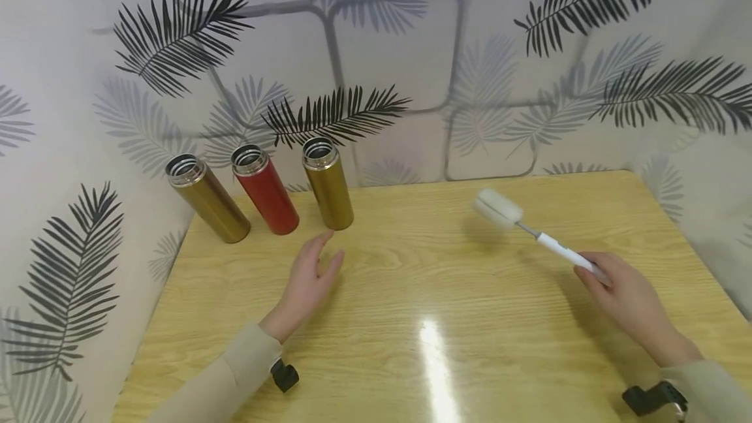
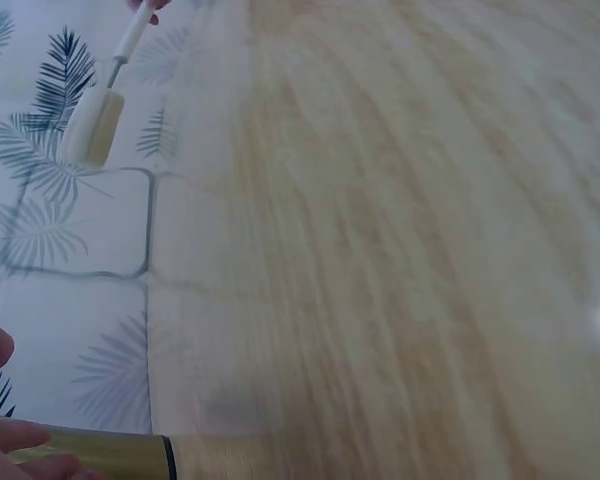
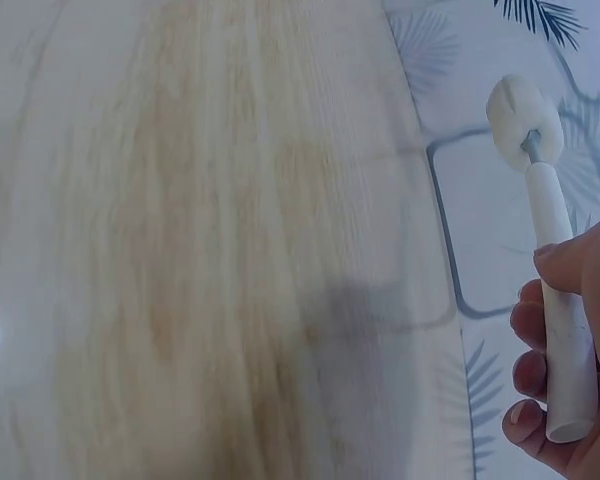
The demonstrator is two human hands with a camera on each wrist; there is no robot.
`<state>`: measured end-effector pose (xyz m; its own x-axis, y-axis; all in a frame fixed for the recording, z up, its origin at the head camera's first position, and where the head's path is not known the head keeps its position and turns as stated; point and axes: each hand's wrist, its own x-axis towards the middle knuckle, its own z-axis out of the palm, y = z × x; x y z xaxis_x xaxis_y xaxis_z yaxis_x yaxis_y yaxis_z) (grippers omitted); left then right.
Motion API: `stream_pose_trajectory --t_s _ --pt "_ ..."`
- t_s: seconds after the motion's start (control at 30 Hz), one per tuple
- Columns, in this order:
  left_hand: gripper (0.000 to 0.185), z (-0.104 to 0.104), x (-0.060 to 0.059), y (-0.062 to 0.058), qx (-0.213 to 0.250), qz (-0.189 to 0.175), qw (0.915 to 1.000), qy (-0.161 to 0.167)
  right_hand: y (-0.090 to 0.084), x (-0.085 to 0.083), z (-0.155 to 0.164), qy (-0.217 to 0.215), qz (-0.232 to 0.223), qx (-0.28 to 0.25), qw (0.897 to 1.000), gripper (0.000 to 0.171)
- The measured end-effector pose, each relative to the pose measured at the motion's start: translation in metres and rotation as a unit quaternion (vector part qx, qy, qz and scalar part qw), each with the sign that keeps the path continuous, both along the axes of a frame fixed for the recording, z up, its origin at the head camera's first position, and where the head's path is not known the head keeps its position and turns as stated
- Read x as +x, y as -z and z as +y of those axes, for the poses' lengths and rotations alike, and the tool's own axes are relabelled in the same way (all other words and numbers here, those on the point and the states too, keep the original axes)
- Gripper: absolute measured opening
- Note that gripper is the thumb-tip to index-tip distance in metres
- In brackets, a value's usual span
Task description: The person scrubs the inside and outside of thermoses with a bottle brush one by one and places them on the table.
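Observation:
My right hand [image 1: 631, 299] grips the white handle of a sponge bottle brush [image 1: 563, 250]; its pale sponge head points up and left over the table. In the right wrist view the fingers curl round the brush handle [image 3: 550, 215], the thumb along it. My left hand [image 1: 302, 289] reaches toward the right-hand gold thermos bottle [image 1: 331, 191], thumb and fingers apart, fingertips close to its base. Fingers [image 2: 10, 436] overlap that gold bottle [image 2: 110, 455] in the left wrist view. A red thermos bottle [image 1: 267, 194] and another gold bottle [image 1: 214, 204] stand to its left, all three lidless.
The wooden table [image 1: 411, 266] meets a wall [image 1: 393, 51] covered with leaf-patterned paper at the back. The bottles stand in a row near its back left corner. Dark wrist straps [image 1: 285, 376] sit at both sleeves, and glare marks the table's front middle.

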<state>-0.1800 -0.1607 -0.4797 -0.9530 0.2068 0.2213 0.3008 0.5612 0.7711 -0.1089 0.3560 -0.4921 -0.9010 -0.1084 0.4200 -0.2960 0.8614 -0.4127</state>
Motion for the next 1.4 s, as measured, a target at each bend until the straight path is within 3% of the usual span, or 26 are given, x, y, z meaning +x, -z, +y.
stream_pose_trajectory --t_s 0.2,0.37,0.6,0.73,0.83,1.0,1.07,1.4 --pt "0.055 -0.009 0.007 0.004 -0.05 0.001 0.9987 0.003 0.005 0.004 0.019 0.027 -0.006 0.002 1.0 0.021" --pt "0.056 -0.014 0.01 0.008 -0.081 0.022 0.9965 -0.002 0.008 0.007 0.028 0.059 -0.049 -0.007 0.997 0.024" --pt "0.061 -0.02 0.01 0.007 -0.155 0.059 0.9861 -0.013 0.01 0.01 0.034 0.089 -0.067 -0.006 0.994 0.026" --pt "0.063 -0.022 0.008 0.006 -0.179 0.052 0.9823 -0.02 0.009 0.011 0.033 0.107 -0.083 0.003 0.991 0.028" --pt "0.063 -0.023 0.007 0.005 -0.185 0.042 0.9815 -0.022 0.006 0.011 0.032 0.121 -0.111 0.008 0.986 0.032" --pt "0.062 -0.023 0.006 0.005 -0.191 0.037 0.9805 -0.025 0.002 0.009 0.03 0.149 -0.188 0.04 0.97 0.038" --pt "0.062 -0.023 0.007 0.006 -0.193 0.039 0.9802 -0.025 0.002 0.007 0.028 0.15 -0.2 0.052 0.967 0.038" --pt "0.064 -0.023 0.01 0.008 -0.206 0.031 0.9776 -0.027 0.008 0.004 0.014 0.113 -0.185 0.037 0.976 0.033"
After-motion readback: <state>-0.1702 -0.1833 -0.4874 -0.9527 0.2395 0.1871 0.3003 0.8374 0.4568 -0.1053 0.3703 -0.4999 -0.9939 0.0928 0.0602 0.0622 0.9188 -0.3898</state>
